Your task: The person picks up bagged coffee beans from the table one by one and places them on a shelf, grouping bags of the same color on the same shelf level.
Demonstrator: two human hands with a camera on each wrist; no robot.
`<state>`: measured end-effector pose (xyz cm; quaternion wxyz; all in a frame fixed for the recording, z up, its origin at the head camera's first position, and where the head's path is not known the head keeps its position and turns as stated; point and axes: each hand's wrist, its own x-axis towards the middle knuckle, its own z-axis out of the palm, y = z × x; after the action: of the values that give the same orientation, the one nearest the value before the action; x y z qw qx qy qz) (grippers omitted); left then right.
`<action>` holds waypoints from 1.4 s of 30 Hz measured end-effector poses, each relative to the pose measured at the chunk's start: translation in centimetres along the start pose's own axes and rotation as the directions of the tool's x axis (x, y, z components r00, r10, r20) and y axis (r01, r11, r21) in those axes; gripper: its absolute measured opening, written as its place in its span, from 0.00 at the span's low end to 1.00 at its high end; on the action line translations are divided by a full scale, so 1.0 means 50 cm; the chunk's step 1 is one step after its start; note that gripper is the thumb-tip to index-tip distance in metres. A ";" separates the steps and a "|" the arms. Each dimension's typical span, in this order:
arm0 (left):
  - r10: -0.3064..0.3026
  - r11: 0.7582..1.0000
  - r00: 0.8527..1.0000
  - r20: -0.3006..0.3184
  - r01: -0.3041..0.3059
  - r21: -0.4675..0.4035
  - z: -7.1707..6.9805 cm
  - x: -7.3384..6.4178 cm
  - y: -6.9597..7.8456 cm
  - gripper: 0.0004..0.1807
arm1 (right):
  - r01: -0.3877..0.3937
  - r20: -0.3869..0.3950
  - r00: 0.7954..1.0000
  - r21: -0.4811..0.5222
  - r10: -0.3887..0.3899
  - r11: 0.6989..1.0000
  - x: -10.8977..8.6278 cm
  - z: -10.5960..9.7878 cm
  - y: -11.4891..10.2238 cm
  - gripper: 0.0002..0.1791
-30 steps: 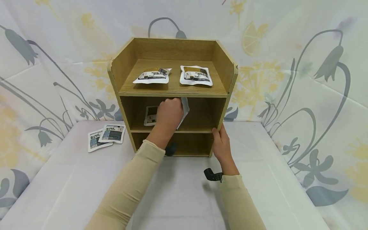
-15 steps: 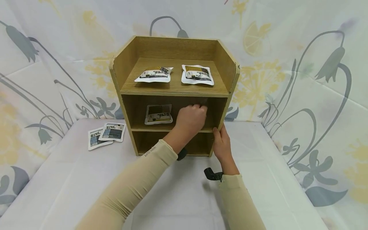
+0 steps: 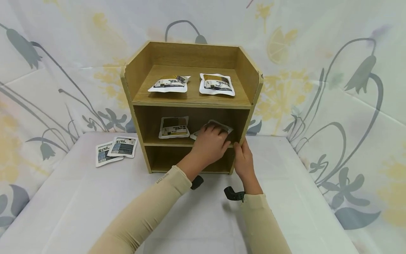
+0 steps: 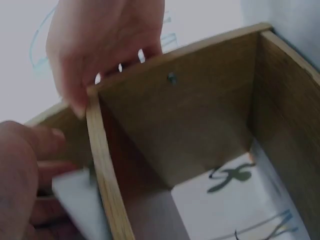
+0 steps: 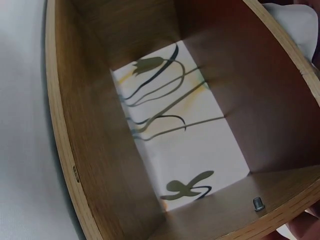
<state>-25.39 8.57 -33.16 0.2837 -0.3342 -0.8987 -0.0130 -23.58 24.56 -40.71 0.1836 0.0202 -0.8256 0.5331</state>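
A white-edged pouch lies at a slant on the right of the middle shelf. My left hand rests on it, fingers over the pouch and thumb spread away; they cover much of it. In the left wrist view, a pale corner of the pouch shows beside the left hand. My right hand holds the right side panel of the small wooden shelf unit, thumb at its front edge. Another pouch leans at the left of the middle shelf.
Two plump pouches, one left and one right, sit on the top shelf. Two flat pouches overlap on the white table, left of the unit. A bottom compartment opens below. Patterned cloth hangs behind.
My left hand has carried the pouch from the middle of the shelf to the right and lowered it; its fingers have loosened. The leaning left pouch is uncovered. My right hand stays put.
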 end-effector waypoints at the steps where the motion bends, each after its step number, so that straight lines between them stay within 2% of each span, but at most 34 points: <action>1: 0.009 0.999 1.000 0.020 -0.008 -0.045 -0.001 -0.006 -0.010 0.19 | -0.003 0.002 1.000 -0.001 0.003 1.000 0.000 0.001 0.000 0.27; 4: 0.055 0.983 0.996 0.076 -0.041 -0.176 -0.011 -0.021 -0.043 0.22 | -0.004 0.002 1.000 -0.002 0.004 1.000 0.000 0.002 -0.001 0.27; 6: 0.094 0.967 0.988 0.124 -0.061 -0.249 -0.015 -0.028 -0.062 0.25 | -0.006 -0.007 1.000 0.005 0.006 1.000 0.000 0.002 0.000 0.27; 11: 0.180 0.928 0.951 0.253 -0.078 -0.365 -0.024 -0.039 -0.088 0.33 | -0.013 -0.013 1.000 0.018 0.013 1.000 0.001 0.004 0.005 0.27; 14: 0.209 0.921 0.937 0.281 -0.091 -0.380 -0.029 -0.042 -0.094 0.35 | -0.016 -0.001 1.000 0.019 0.017 1.000 0.002 0.006 0.006 0.28; 17: 0.219 0.924 0.926 0.306 -0.096 -0.371 -0.034 -0.043 -0.097 0.35 | -0.023 0.000 1.000 0.018 0.023 1.000 0.000 0.007 0.005 0.28; 23: 0.199 0.946 0.889 0.414 -0.064 -0.317 -0.041 -0.036 -0.094 0.35 | -0.012 -0.013 1.000 0.016 0.012 1.000 0.000 0.006 0.005 0.27; 26: 0.190 0.960 0.880 0.435 -0.073 -0.271 -0.047 -0.029 -0.087 0.34 | -0.018 -0.012 1.000 0.014 0.018 1.000 0.001 0.006 0.006 0.28; 31: 0.175 0.977 0.889 0.423 -0.103 -0.189 -0.056 -0.017 -0.075 0.27 | -0.040 0.004 0.999 0.016 0.040 0.999 -0.001 0.005 0.003 0.28; 34: 0.164 0.982 0.905 0.392 -0.112 -0.153 -0.051 -0.014 -0.071 0.23 | -0.041 0.002 0.999 0.017 0.041 0.999 -0.002 0.005 0.002 0.28; 38: 0.123 0.988 0.929 0.348 -0.083 -0.128 -0.037 -0.010 -0.065 0.21 | -0.039 -0.011 0.999 0.007 0.039 0.999 0.000 0.005 0.003 0.28; 42: 0.085 0.992 0.939 0.333 -0.049 -0.115 -0.026 -0.004 -0.058 0.22 | -0.036 -0.011 0.999 0.013 0.036 0.999 0.001 0.005 0.006 0.27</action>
<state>-26.38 5.94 -31.69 0.1081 -0.3762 -0.9202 0.0070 -23.74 24.48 -41.06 0.1782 0.0035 -0.8213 0.5419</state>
